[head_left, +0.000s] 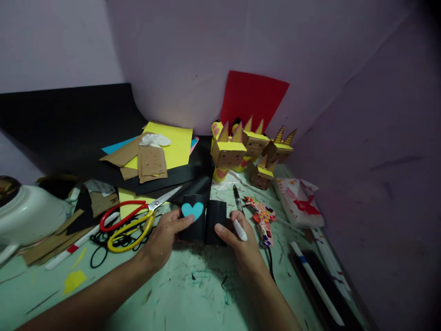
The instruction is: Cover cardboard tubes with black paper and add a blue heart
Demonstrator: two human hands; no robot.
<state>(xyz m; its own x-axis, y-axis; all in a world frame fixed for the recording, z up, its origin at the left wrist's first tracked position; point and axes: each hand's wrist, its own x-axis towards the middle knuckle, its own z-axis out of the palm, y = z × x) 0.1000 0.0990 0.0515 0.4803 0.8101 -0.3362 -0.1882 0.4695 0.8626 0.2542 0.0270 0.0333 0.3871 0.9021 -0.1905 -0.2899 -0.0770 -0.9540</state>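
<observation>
My left hand (pixel 161 239) is closed on a black paper piece (pixel 195 233) that carries a light-blue heart (pixel 191 210) on its front; the thumb presses near the heart's lower edge. Close beside it, my right hand (pixel 244 246) grips a second black paper piece (pixel 215 214), which looks curved or rolled. A white marker (pixel 240 231) is also tucked in the right hand's fingers. Whether the two black pieces are joined cannot be made out. Red-and-yellow-handled scissors (pixel 151 212) lie open just left of my left hand.
Several cardboard figures with yellow tops and pointed ears (pixel 230 154) stand at the back. Right of my hands lie a patterned glue gun (pixel 263 218), a dark marker (pixel 237 195) and a tissue pack (pixel 299 202). Yellow paper (pixel 181 138) and a white pot (pixel 37 216) are leftward.
</observation>
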